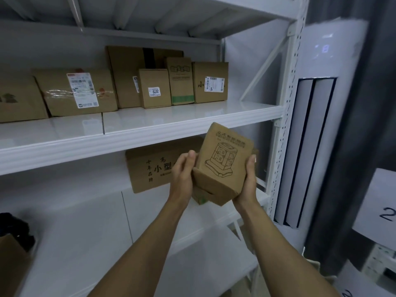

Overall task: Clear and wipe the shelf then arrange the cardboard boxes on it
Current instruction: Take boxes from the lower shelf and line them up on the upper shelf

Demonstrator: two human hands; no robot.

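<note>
Cardboard box (222, 166) at centre frame, tilted so that its underside shows, printed face turned toward the camera: a line drawing of a squat tower on a base under a line of blurred characters. Gripped from both sides: left hand (182, 174) wrapped on the left edge, thumb up along the side, fingers curled out of sight behind; right hand (249, 179) cupped round the lower right corner, thumb pressed on the front edge. Held in the air just below the front lip of the middle shelf (150, 123) and in front of the lower shelf (85, 221).

Toward the back of the middle shelf, a row of brown boxes, front strip of the board bare:
- far-left box (19, 99), cut by the frame edge
- taped box (64, 97) with a white shipping label
- tall box (128, 65) behind, dark tape down its top
- small box (154, 88) with a white sticker
- green-banded box (181, 82)
- right-end box (211, 82) with a white label — close beside the green-banded one

On the lower shelf, a large box (150, 166) printed with Chinese characters, partly behind the left hand; just under the held box, a green-marked box (201, 198), mostly hidden. At lower left, a dark bundle (15, 228) above a cardboard flap (10, 264). To the right of the rack's perforated post (285, 125), a white tower appliance (321, 103), a dark curtain (375, 82) and a white sheet (383, 204) marked "2".
</note>
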